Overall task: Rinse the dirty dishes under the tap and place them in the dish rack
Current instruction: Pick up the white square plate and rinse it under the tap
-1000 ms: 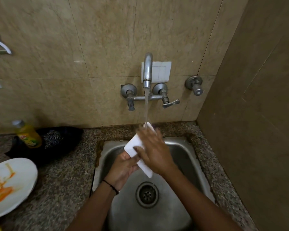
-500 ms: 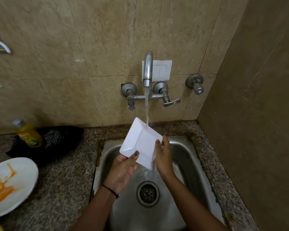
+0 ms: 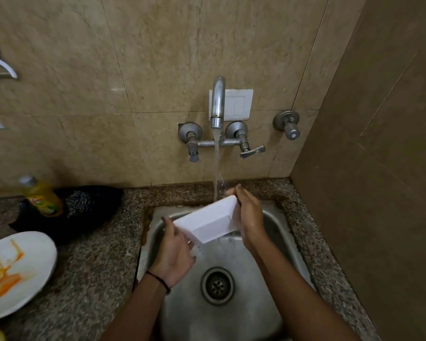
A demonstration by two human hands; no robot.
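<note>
A small white square dish (image 3: 207, 221) is held over the steel sink (image 3: 276, 232), its underside turned towards me. My left hand (image 3: 176, 252) grips its lower left edge and my right hand (image 3: 249, 217) holds its upper right edge. Water runs from the tap (image 3: 218, 102) and lands at the dish's far edge, then drips off into the basin. A large white plate (image 3: 17, 274) smeared with orange food lies on the counter at the left. No dish rack is in view.
A yellow dish-soap bottle (image 3: 41, 196) and a steel scrubber (image 3: 78, 203) rest in a black tray (image 3: 101, 217) left of the sink. Speckled granite counter (image 3: 96, 279) surrounds the basin. A tiled side wall (image 3: 379, 193) closes off the right. The drain (image 3: 217, 285) sits mid-basin.
The dish has been turned over from face up to underside up. My right hand has moved from its lower right edge to its upper right edge, and my left hand has shifted up along the left edge.
</note>
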